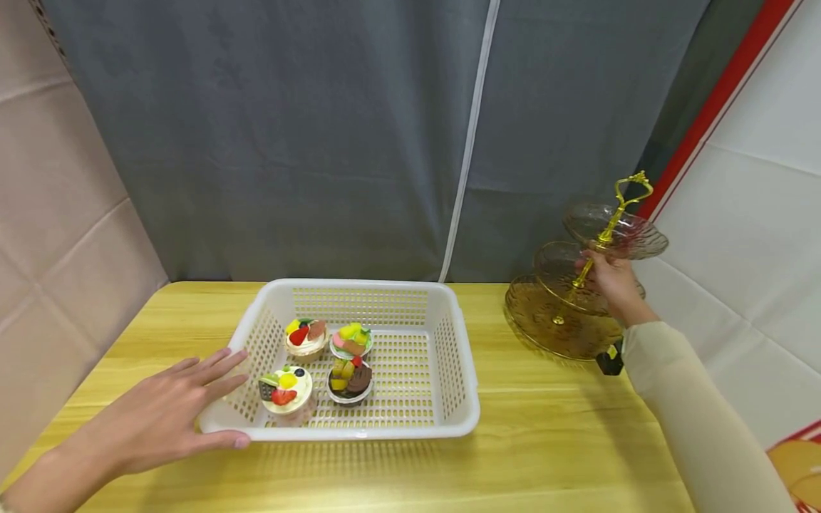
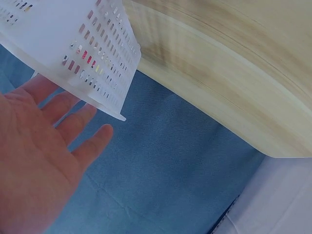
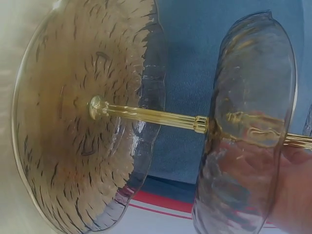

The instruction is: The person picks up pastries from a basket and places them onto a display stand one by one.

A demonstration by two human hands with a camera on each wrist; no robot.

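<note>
A three-tiered cake stand (image 1: 564,317) with see-through amber plates and a gold pole stands at the table's right. My right hand (image 1: 612,281) grips the pole between the top and middle plates; in the right wrist view the middle plate (image 3: 243,180) partly covers that hand. At the left, my left hand (image 1: 173,410) rests with spread fingers at the left rim of a white plastic basket (image 1: 410,433). Inside the basket's left half sit several fruit-topped cupcakes (image 1: 306,340), one with chocolate (image 1: 350,380). The left wrist view shows the fingers by the basket's rim (image 2: 73,92).
The wooden table (image 1: 526,456) backs onto a grey curtain (image 1: 308,142). A white wall panel with a red stripe (image 1: 718,107) rises close by the stand's right side. A small black object (image 1: 609,362) sits by the right wrist.
</note>
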